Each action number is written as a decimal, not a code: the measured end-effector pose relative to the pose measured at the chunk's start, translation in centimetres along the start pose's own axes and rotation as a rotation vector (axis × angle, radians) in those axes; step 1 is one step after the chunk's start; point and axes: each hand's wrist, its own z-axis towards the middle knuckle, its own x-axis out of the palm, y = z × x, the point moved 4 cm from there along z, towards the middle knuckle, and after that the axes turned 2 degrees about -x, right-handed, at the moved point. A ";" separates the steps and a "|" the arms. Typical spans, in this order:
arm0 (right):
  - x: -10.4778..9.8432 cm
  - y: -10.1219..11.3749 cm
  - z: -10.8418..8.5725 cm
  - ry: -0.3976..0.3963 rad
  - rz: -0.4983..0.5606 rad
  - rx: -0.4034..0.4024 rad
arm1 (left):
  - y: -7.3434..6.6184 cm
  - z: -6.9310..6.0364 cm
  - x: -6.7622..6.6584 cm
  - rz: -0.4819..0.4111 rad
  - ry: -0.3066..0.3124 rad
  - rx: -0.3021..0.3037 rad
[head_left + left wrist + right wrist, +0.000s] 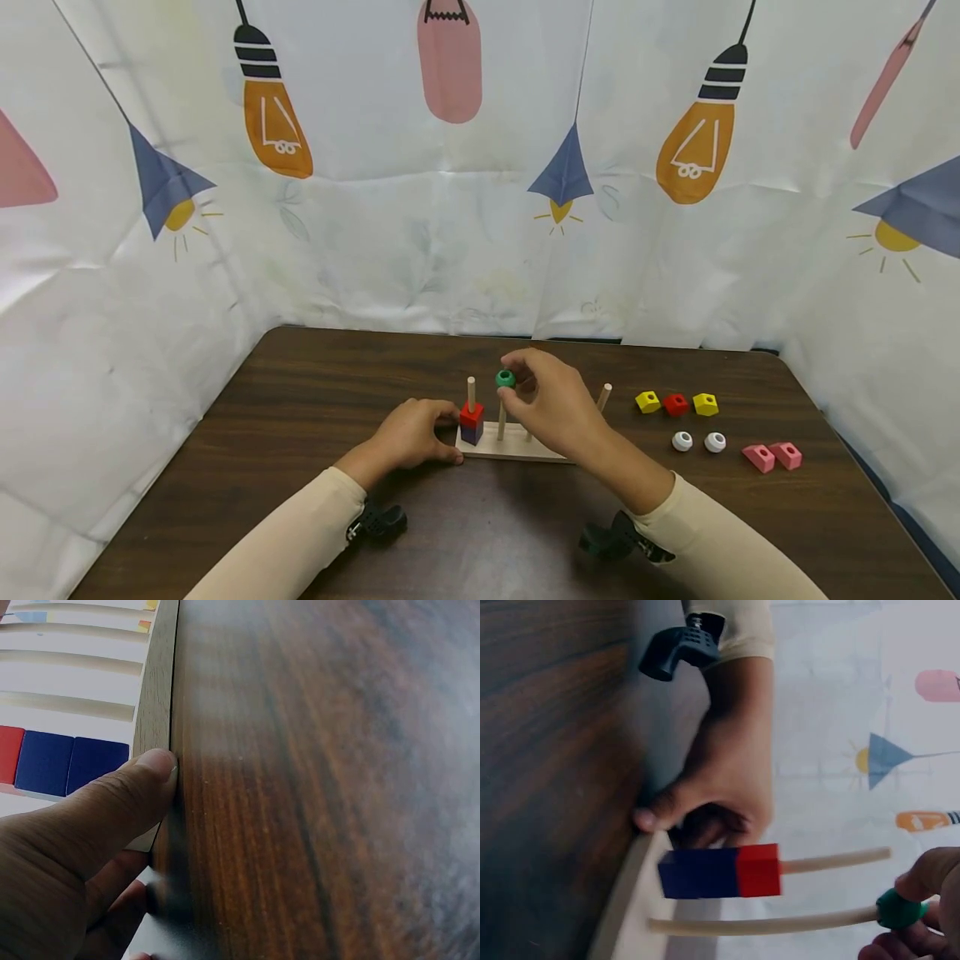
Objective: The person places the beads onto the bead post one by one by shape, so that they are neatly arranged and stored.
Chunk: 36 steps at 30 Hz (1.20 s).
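Observation:
A wooden peg board (513, 451) lies on the table, with several upright pegs. At its left end my left hand (409, 434) grips the base, the thumb (156, 766) against the front edge and fingers behind. On the leftmost peg a red block (471, 414) sits on top of two dark blue blocks (697, 873). My right hand (557, 406) pinches a green bead (505, 379) between thumb and fingers. In the right wrist view the bead is at the tip of the second peg (765, 925). My right hand hides part of the board and some pegs.
To the right on the brown table (300, 400) lie two yellow blocks (705, 405) with a red block (676, 405) between them. Nearer are two white beads (715, 442) and two pink blocks (786, 455). A printed curtain (360, 250) surrounds the table.

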 end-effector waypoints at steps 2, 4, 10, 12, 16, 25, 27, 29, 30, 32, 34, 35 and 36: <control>0.3 -0.4 -0.3 -0.023 0.014 0.000 | 0.0 0.0 0.0 0.002 -0.002 -0.003; 0.7 -0.7 -0.6 -0.042 0.031 -0.005 | -0.1 0.0 0.0 0.003 -0.003 -0.005; 1.7 -1.7 -1.0 -0.088 0.087 -0.021 | -0.2 0.0 -0.1 0.004 -0.006 -0.009; 2.0 -2.0 -1.1 -0.103 0.106 -0.015 | -0.2 -0.1 -0.1 0.005 -0.006 -0.007; 2.6 -2.6 -1.5 -0.112 0.139 0.003 | -0.2 -0.1 -0.1 0.003 -0.006 -0.004; 4.0 -4.1 -2.2 -0.103 0.226 0.082 | -0.2 -0.1 0.0 0.009 0.001 -0.003; 4.3 -4.4 -2.3 -0.097 0.229 0.092 | -0.3 -0.1 -0.1 0.008 0.003 -0.008; 4.6 -4.6 -2.4 -0.091 0.223 0.097 | -0.3 -0.1 -0.1 0.010 0.004 -0.010; 4.8 -4.7 -2.5 -0.090 0.218 0.105 | -0.3 -0.1 -0.1 0.010 0.005 -0.011; 5.2 -5.0 -2.6 -0.091 0.208 0.110 | -0.3 -0.1 -0.1 0.009 0.006 -0.017; 5.5 -5.3 -2.7 -0.088 0.207 0.117 | -0.2 -0.1 0.0 0.009 0.003 -0.018; 5.6 -5.4 -2.7 -0.088 0.207 0.122 | -0.2 -0.1 0.0 0.009 0.001 -0.019; 5.8 -5.6 -2.8 -0.085 0.210 0.125 | -0.2 -0.1 0.0 0.009 0.001 -0.021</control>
